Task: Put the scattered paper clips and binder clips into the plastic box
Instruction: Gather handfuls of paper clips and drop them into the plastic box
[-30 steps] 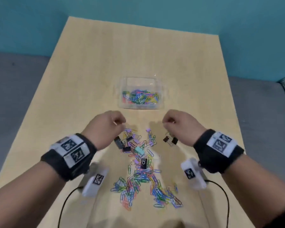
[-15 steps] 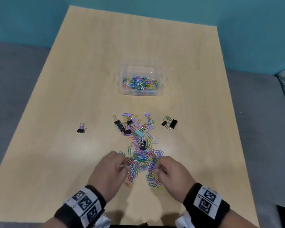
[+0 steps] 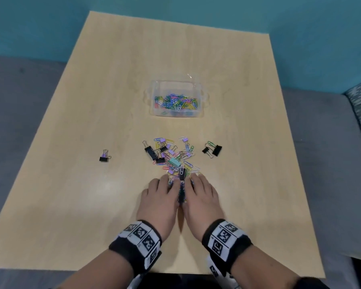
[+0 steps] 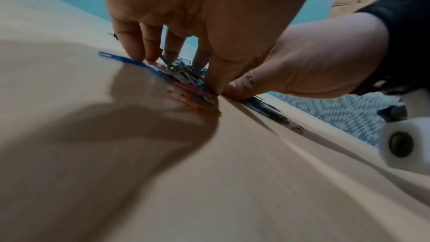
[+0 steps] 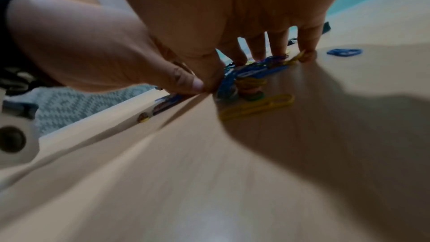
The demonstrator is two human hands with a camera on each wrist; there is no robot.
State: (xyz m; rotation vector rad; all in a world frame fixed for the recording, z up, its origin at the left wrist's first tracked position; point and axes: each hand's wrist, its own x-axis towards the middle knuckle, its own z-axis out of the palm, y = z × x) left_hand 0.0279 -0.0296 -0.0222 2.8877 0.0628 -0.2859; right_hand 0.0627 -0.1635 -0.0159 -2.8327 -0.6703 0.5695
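Observation:
A clear plastic box [image 3: 198,94] with several coloured paper clips inside stands mid-table. Nearer to me lies a scattered heap of paper clips and binder clips [image 3: 171,157]. My left hand [image 3: 165,184] and right hand [image 3: 194,182] are pressed side by side over the heap's near end, cupping a bunch of paper clips [image 3: 181,192] between them. In the left wrist view the fingers [image 4: 132,47] stand on the table around clips [image 4: 186,80]. The right wrist view shows fingers [image 5: 279,43] curled over clips [image 5: 251,73]. Both thumbs meet.
Two black binder clips [image 3: 212,151] lie right of the heap and a lone black binder clip [image 3: 104,158] far left. A yellow clip [image 5: 258,107] and a blue clip [image 5: 344,52] lie loose by my right hand. The table edge [image 3: 175,272] is close behind my wrists.
A second ago both hands were up near the box; they dropped to either side of the heap's near end and have now closed together over it.

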